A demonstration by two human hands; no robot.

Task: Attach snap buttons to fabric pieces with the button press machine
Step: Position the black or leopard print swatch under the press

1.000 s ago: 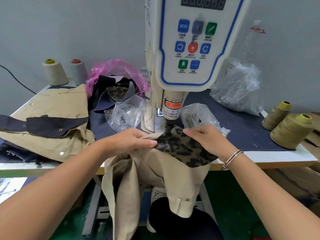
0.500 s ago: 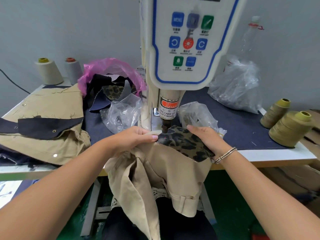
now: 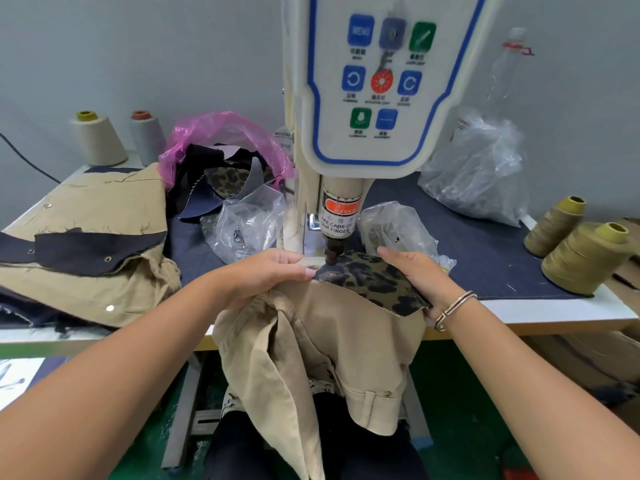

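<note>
The button press machine point(image 3: 374, 98) stands at the middle of the table, and its dark punch point(image 3: 331, 252) comes down onto a leopard-print fabric piece point(image 3: 377, 284). A red light dot shows on the print just below the punch. The leopard piece lies over a tan garment point(image 3: 329, 341) that hangs off the table's front edge onto my lap. My left hand point(image 3: 263, 275) pinches the garment's edge just left of the punch. My right hand point(image 3: 415, 271) holds the leopard piece along its right side, with the fingers partly hidden under it.
Clear bags of snap parts point(image 3: 249, 223) point(image 3: 391, 226) flank the press, with a bigger bag point(image 3: 474, 171) at the back right. A tan and navy garment pile point(image 3: 90, 244) lies on the left, next to a pink bag of scraps point(image 3: 221, 157). Thread cones point(image 3: 585, 258) stand on the right, and two more thread cones point(image 3: 100, 136) at the back left.
My right hand has slid from the top of the leopard piece to its right side. The fabric sits a little further under the punch. My left hand has hardly moved.
</note>
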